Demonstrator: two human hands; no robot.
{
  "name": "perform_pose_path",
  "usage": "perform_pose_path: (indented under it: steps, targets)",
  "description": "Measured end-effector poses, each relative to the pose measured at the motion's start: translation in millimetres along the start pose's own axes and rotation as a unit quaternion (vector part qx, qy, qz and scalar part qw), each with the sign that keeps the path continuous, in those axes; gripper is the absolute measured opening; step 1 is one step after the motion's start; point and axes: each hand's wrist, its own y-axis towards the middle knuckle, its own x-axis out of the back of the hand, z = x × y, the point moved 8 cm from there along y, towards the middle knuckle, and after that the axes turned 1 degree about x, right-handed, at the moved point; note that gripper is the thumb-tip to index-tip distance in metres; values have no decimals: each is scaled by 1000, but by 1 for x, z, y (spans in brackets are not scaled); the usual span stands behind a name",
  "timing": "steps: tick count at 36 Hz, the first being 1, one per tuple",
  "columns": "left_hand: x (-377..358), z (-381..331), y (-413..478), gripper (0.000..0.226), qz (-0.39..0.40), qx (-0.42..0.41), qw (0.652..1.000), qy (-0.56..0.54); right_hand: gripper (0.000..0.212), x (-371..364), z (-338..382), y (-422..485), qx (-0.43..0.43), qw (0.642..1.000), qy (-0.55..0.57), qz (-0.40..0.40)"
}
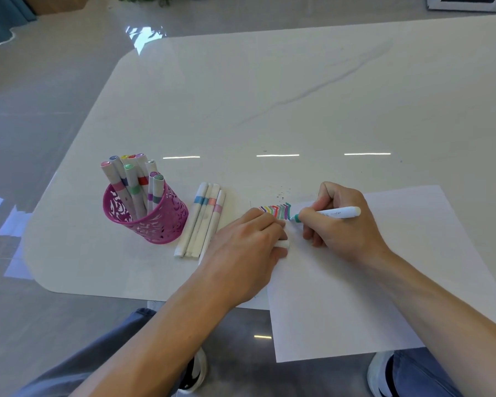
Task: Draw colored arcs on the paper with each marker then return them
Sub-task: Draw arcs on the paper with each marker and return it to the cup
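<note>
A white sheet of paper (355, 282) lies on the table, its near edge hanging over the table's front. My right hand (338, 222) grips a teal marker (338, 212) with its tip on the paper, at the right end of a row of coloured arcs (275, 211). My left hand (246, 247) rests on the paper's left edge and holds a white marker cap (282, 244) in its curled fingers. A pink lattice cup (149, 219) with several markers stands at the left. Several white markers (201, 219) lie side by side between cup and paper.
The white marble table (269, 96) has a rounded left corner and a front edge close to my body. Small ink specks (282, 193) dot the surface just beyond the arcs. My legs and shoes show below the table edge.
</note>
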Motion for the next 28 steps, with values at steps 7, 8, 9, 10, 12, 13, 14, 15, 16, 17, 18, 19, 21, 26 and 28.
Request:
perform_pose_path:
  steps: [7,8,9,10,12,13,14,15,16,17,18,19,21,26,28]
  targets:
    - [0,0,0,18,-8,-3,1000,0,22,0,-1,-1,-9,1000,4,4]
    - [-1,0,1,18,-9,-4,1000,2,22,0,-1,-1,-10,1000,9,2]
    - [-1,0,1,19,-10,-5,1000,3,22,1,-1,-1,-13,1000,21,-2]
    - [0,0,1,19,-12,-5,1000,2,22,3,-2,0,-16,999,37,-6]
    - [0,-1,0,18,-16,-5,1000,-3,20,6,-1,2,-17,997,78,-16]
    - [1,-2,-1,17,-17,-7,1000,-2,18,8,-1,3,-17,995,98,-20]
    - [2,-3,-1,17,-19,-9,1000,0,17,10,-1,4,-17,993,117,-22]
    - [2,-4,-2,17,-21,-11,1000,2,16,11,0,5,-19,991,133,-24]
    - [3,-4,-3,16,-24,-13,1000,4,15,11,0,5,-20,989,145,-25]
    - [4,-5,-3,16,-27,-14,1000,5,14,11,0,4,-22,987,155,-25]
    - [4,-5,-4,16,-31,-15,999,6,13,12,1,3,-24,986,162,-24]
    - [4,-5,-5,16,-35,-15,999,8,13,12,1,2,-25,985,167,-22]
    - [6,-5,-6,16,-43,-12,999,7,10,13,4,0,-24,984,174,-20]
    - [12,-1,-8,17,-72,5,997,-11,11,23,17,-7,-10,986,162,-27]
    - [17,0,-9,17,-92,13,995,-31,7,29,23,-11,-5,987,154,-36]
